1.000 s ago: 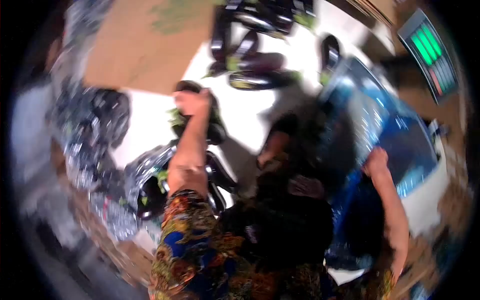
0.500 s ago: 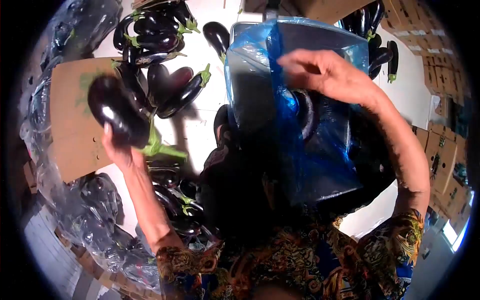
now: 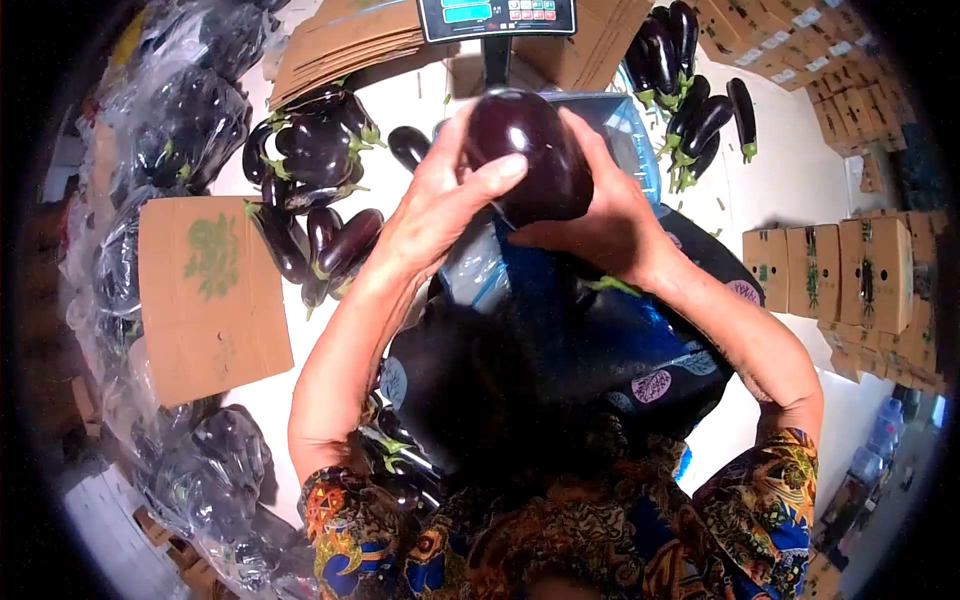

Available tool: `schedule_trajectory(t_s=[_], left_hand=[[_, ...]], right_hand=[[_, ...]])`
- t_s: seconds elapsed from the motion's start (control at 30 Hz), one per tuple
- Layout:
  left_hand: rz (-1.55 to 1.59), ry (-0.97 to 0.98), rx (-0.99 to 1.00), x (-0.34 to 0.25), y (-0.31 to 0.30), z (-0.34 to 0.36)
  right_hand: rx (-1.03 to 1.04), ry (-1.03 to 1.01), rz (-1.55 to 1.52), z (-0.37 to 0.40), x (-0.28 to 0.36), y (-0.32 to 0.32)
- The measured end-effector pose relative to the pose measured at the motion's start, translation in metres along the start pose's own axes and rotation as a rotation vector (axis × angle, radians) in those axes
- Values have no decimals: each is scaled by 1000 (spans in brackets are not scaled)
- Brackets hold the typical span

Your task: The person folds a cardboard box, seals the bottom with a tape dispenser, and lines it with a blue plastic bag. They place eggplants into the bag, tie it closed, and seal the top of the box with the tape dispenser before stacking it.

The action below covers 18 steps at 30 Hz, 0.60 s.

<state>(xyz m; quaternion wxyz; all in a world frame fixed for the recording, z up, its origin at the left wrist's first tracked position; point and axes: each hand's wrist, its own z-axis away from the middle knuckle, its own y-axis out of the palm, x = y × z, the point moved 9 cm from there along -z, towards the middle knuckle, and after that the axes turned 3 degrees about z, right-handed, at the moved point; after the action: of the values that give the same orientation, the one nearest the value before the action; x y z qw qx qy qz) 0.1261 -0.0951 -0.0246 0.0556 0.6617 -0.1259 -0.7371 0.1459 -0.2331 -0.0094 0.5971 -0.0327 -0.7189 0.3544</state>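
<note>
A large, glossy dark purple eggplant (image 3: pixel 530 160) is gripped between both of my hands, in front of the scale's post. My left hand (image 3: pixel 445 195) wraps its left side, with the thumb lying across the skin. On the right side, my right hand (image 3: pixel 615 215) closes around it from the side and below. Under my hands lies a blue plastic bag (image 3: pixel 490 265), spread over a container whose outline is partly hidden by shadow and my arms. A green stem (image 3: pixel 612 285) shows just below my right hand.
A digital scale display (image 3: pixel 497 15) stands at the back. Several eggplants lie in piles at left (image 3: pixel 310 150) and right (image 3: pixel 700 125). A cardboard sheet (image 3: pixel 215 300) rests at left beside clear plastic bags (image 3: pixel 185 125) of eggplants. Stacked cartons (image 3: pixel 875 275) stand at far right.
My left hand has brought the eggplant from the left over to the middle, and my right hand has joined it there. The view has shifted, showing the scale display.
</note>
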Motion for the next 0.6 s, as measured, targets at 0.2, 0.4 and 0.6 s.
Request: schedule_trajectory(t_s=[0.2, 0.4, 0.6], left_hand=[[29, -179, -53, 38, -47, 18], [123, -260, -289, 95, -112, 63], [167, -332, -654, 170, -174, 153]], right_hand=[[161, 509, -425, 20, -69, 22], [149, 645, -178, 17, -169, 71], [303, 696, 340, -3, -206, 123]])
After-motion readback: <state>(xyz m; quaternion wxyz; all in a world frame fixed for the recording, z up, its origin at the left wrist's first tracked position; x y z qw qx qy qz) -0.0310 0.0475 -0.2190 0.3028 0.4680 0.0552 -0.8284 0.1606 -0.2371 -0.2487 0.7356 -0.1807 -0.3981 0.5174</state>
